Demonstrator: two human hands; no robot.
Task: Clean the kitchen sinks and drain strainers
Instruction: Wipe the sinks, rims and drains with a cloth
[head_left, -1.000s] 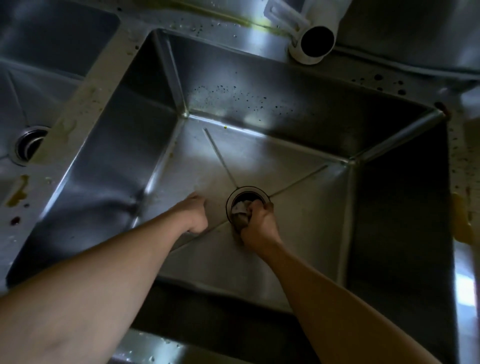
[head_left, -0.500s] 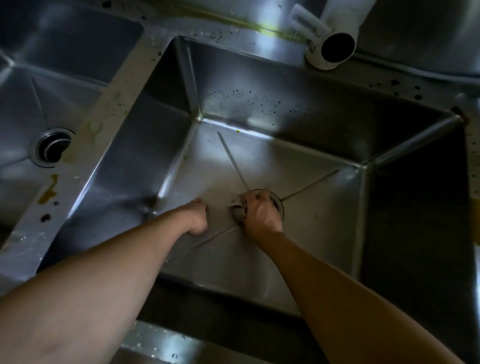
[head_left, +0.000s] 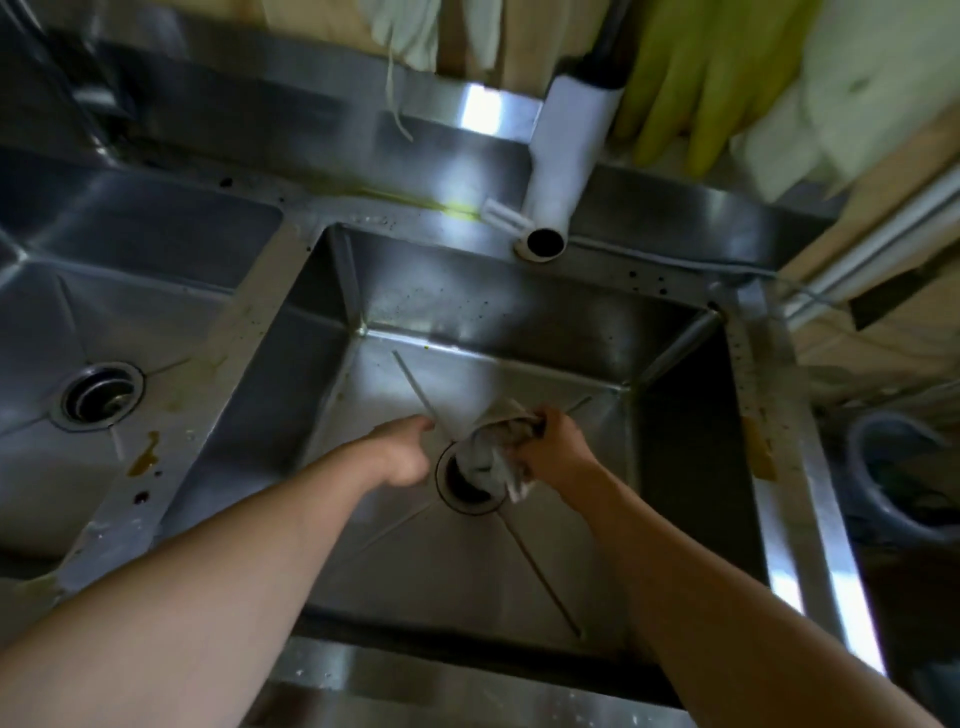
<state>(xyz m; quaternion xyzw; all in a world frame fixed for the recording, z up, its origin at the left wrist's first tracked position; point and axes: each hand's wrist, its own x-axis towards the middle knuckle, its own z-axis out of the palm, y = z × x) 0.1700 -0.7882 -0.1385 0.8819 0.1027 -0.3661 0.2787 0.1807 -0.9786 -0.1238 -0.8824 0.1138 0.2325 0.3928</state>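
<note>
The right-hand sink (head_left: 363, 519) is a deep steel basin with its drain opening (head_left: 462, 486) in the floor. Both forearms reach down into it. The left hand (head_left: 400, 452) rests just left of the drain, its grip loosely curled and holding nothing. The right hand (head_left: 558, 441), just right of the drain, has its grip closed round a grey cloth (head_left: 496, 452) that hangs over the drain's rim.
</note>
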